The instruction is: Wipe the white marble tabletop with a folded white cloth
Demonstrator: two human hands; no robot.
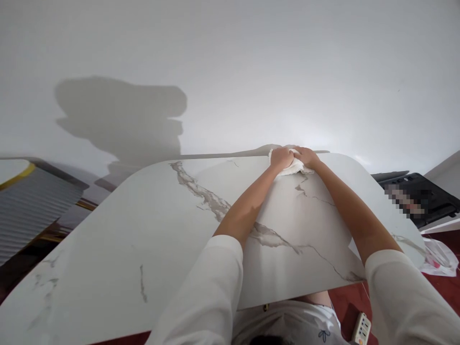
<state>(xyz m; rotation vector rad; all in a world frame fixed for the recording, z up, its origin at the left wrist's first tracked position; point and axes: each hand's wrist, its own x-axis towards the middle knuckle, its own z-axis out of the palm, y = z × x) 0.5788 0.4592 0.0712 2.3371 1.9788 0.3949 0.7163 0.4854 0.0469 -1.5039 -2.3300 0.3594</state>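
Note:
Both arms reach out across a white marble-patterned table [108,239] to its far edge by the wall. A crumpled white cloth [295,167] lies there on the tabletop under my hands. My left hand [282,157] is closed over the cloth's left part, fingers curled. Beside it, my right hand [305,155] presses on the right part of the cloth, its thumb towards the left hand. The two hands are close together, nearly touching. Part of the cloth is hidden beneath them.
A plain wall [230,72] rises directly behind the table. At the left stands a ribbed grey cabinet [39,211] with a gold-edged top. To the right are an open black case [434,191] and a clear plastic bag [440,258]. A power strip [362,328] lies on the red floor.

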